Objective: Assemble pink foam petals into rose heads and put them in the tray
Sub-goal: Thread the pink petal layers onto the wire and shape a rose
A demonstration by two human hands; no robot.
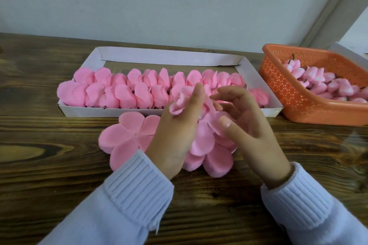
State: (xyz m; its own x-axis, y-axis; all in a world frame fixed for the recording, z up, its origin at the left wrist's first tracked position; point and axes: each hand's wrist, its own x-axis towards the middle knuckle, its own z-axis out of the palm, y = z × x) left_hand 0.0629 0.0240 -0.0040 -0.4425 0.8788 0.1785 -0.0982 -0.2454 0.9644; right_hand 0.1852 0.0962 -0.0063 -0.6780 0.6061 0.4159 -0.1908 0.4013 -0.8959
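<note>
My left hand [175, 129] grips a half-built pink foam rose head [180, 103], its curled centre showing above my fingers. My right hand [247, 125] hovers just to the right of the rose with fingers loosely bent, the fingertips near its petals and holding nothing that I can see. Flat pink petal layers lie on the table under both hands: one five-petal piece [127, 135] to the left, more petal layers [215, 157] below my palms. The white cardboard tray [249, 69] behind holds two rows of finished rose heads [123, 89].
An orange perforated plastic basket [294, 97] at the right holds several pink rose buds [318, 81] on dark stems. The wooden table [49, 145] runs to a pale wall at the back. My light blue sleeves fill the bottom of the view.
</note>
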